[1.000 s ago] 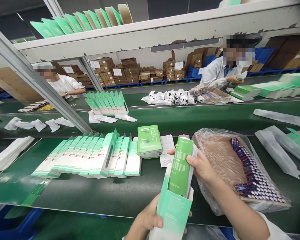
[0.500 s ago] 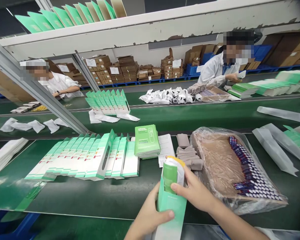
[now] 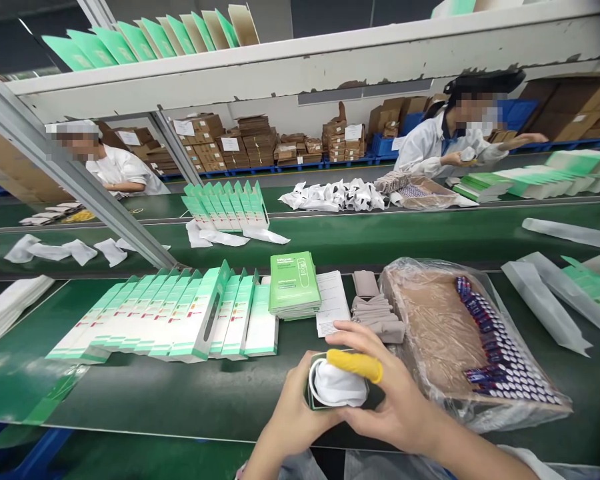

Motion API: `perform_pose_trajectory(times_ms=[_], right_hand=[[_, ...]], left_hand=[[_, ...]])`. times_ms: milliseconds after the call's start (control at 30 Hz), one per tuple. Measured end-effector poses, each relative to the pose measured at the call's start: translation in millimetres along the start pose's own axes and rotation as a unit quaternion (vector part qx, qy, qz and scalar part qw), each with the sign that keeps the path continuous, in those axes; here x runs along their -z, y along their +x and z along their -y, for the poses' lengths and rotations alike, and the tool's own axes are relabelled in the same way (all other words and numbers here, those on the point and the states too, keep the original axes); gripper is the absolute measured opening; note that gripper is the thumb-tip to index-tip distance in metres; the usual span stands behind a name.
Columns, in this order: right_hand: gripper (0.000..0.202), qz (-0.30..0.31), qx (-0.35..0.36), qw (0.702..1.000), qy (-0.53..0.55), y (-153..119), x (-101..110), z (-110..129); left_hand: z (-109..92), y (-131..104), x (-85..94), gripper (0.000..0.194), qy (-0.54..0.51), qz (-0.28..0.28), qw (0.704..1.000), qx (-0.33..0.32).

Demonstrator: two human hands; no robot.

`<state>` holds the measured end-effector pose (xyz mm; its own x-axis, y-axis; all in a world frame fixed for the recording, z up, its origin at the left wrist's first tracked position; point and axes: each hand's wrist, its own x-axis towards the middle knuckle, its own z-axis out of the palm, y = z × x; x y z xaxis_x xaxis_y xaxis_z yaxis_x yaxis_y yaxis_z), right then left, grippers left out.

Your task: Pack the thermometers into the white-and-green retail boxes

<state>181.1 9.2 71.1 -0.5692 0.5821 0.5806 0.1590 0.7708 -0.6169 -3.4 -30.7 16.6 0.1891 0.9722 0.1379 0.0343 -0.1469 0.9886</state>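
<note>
My left hand (image 3: 293, 407) is wrapped round a green and white carton (image 3: 310, 400), whose open top faces me. A white-wrapped bundle (image 3: 339, 385) fills most of the opening; what the wrapping holds is hidden. My right hand (image 3: 393, 393) curves round the carton's right side. Its index finger, in a yellow finger cot (image 3: 357, 364), lies over the bundle, and the thumb is at the near edge. Just beyond my hands are a stack of green booklets (image 3: 294, 283), a printed white sheet (image 3: 333, 303) and folded grey-beige pouches (image 3: 377, 313).
Several cartons (image 3: 150, 313) lean in a row at left. A plastic-lined cardboard tray (image 3: 425, 320) at right holds batteries (image 3: 510, 360). White sleeves (image 3: 550, 300) lie beyond it. A shelf (image 3: 280, 60) crosses overhead. Two people work across the line.
The carton has tipped so its opening faces me. The green booklet visible in it earlier is out of sight, and the white bundle sits lower inside. My right hand has moved over the top.
</note>
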Motion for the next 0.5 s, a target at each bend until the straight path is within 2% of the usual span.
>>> perform_pose_trajectory(times_ms=[67,167,267,333,433,500], right_hand=[[0.051,0.036,0.009,0.996,-0.086,-6.1,-1.1,-2.5],[0.039,0.091,0.002,0.979,-0.182,-6.8,1.6,3.5],[0.022,0.139,0.007,0.961,-0.241,1.8,6.1,18.2],[0.023,0.159,0.011,0.954,-0.255,6.0,8.7,27.5],[0.034,0.160,0.025,0.961,-0.222,-0.8,16.7,30.0],[0.032,0.088,0.017,0.979,-0.182,-16.1,31.1,18.8]], left_hand=[[2.7,-0.2,0.2,0.051,-0.025,0.001,1.000,-0.011],[2.0,-3.0,1.2,0.051,-0.007,0.006,1.000,-0.017],[1.3,-5.5,1.8,0.045,0.005,0.003,1.000,-0.016],[3.2,-6.7,1.7,0.044,0.008,-0.011,1.000,-0.018],[8.4,-8.4,1.5,0.046,0.030,-0.028,0.999,-0.029],[11.4,-9.6,1.1,0.046,0.037,-0.046,0.998,-0.028]])
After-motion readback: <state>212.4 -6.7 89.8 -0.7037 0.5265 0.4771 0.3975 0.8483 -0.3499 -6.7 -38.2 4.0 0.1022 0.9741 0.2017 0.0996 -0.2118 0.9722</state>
